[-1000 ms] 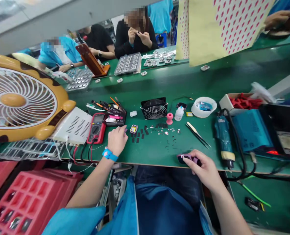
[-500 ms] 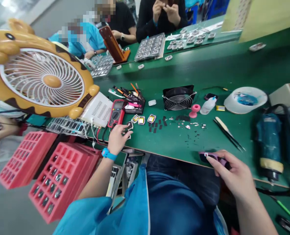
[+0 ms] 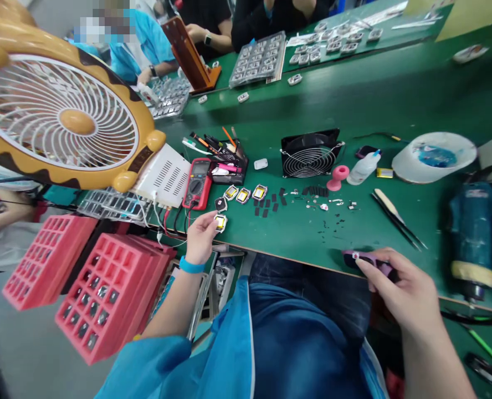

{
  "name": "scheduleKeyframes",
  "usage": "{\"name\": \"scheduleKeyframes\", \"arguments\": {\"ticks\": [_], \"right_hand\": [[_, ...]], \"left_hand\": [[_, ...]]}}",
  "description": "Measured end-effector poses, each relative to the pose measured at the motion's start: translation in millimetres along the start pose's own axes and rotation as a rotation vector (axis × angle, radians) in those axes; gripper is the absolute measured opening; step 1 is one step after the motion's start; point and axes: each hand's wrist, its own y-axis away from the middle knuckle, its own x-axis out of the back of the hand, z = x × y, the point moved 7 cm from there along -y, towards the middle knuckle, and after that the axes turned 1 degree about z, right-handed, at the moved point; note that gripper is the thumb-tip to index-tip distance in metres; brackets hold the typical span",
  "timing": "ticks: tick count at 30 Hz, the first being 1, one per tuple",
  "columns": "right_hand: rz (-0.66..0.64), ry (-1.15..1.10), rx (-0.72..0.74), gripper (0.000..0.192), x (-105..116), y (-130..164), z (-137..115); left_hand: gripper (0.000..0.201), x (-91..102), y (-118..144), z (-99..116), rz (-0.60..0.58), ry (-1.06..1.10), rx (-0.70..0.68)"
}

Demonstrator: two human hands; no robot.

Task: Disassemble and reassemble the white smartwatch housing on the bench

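My left hand [image 3: 200,238] is lifted just off the front edge of the green table [image 3: 395,105] and pinches a small square part with a yellow centre [image 3: 220,222]. A black part [image 3: 220,204] lies just behind it, and three more yellow-centred parts [image 3: 245,194] sit in a row on the table. My right hand [image 3: 404,288] rests at the table's front edge, fingers closed on a dark purple tool [image 3: 360,258]. Small black pads and tiny metal bits [image 3: 312,202] are scattered between the hands.
A red multimeter [image 3: 198,183], white box, pen tray, small black fan [image 3: 309,153], pink stand, glue bottle, tweezers [image 3: 395,213], tape roll and blue power tool [image 3: 472,233] sit on the table. A yellow desk fan [image 3: 59,111] stands left above red trays [image 3: 104,288]. Other people work across the table.
My left hand has lifted one yellow-centred part off the table and pulled it toward me. The view has swung left and down. My right hand keeps its hold on the purple tool.
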Motion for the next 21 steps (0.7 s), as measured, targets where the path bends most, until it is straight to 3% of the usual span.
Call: {"name": "scheduleKeyframes", "arguments": {"ticks": [6, 9, 14, 21], "right_hand": [[-0.030, 0.035, 0.020, 0.025, -2, 0, 0], [-0.021, 0.045, 0.038, 0.022, -1, 1, -2], [-0.029, 0.045, 0.067, 0.020, -2, -1, -6], [-0.033, 0.032, 0.042, 0.023, -2, 0, -8]], "left_hand": [[0.066, -26.2, -1, 16, -0.150, 0.060, 0.016], [0.057, -22.6, -7, 25, -0.164, -0.060, -0.044], [0.032, -9.7, -31, 40, -0.077, -0.379, -0.209], [0.032, -18.8, -52, 44, -0.170, -0.602, -0.317]]}}
